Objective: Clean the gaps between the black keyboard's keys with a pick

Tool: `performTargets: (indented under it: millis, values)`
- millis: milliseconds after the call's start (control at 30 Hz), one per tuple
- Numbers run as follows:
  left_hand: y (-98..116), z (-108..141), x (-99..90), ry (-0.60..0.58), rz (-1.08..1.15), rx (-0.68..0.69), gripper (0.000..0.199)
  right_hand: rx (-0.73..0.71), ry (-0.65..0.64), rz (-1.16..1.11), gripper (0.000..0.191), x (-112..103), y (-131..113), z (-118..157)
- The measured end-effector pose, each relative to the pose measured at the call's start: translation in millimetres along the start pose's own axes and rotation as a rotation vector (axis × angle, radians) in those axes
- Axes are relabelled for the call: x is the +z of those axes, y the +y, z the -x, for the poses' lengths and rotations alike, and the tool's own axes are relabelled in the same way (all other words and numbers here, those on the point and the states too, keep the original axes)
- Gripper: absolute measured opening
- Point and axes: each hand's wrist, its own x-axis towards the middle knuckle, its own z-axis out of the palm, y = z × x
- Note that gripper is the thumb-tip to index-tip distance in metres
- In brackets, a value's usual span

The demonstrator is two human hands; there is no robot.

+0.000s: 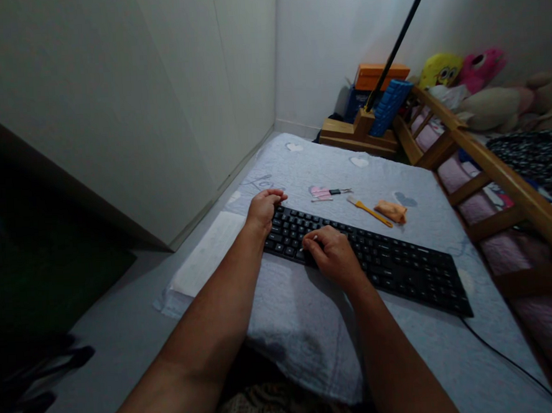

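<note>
Nearest, the forearms reach over a pale quilt, a patterned garment between them cut off by the lower edge. The cable leaves the keyboard's right end and runs out of view.

The keyboard lies flat on the quilt, its left end farther off than its right. Over its left half, the right hand has its thumb and fingers closed in a pinch on a thin white stick, probably a swab, which slants down to the keys. The left hand is at the keyboard's far left corner, fingers loosely curled; whether it grips the edge or only rests there, I cannot tell.

For good work here, I would hold the stick close to its tip, go lightly along the gaps row by row, and let the left hand steady the corner. A firm press might bend the stick or push keys down.

The tip against the black keys is hard to make out, and the right hand hides the keys beneath it. Beyond the keyboard lie a yellow brush, a crumpled orange cloth and a small pink-and-black tool, too small to identify. Farther off, the wooden stand holds a pole cut off at the top.
</note>
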Motion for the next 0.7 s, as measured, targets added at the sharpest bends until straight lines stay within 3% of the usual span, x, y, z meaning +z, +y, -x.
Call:
performTargets:
  millis: [700]
  values:
    - [-1.2,0.1,-1.9,-0.006,-0.007,0.008,0.014,0.044,-0.023,0.021,0.021,-7.6,2.6,-0.4]
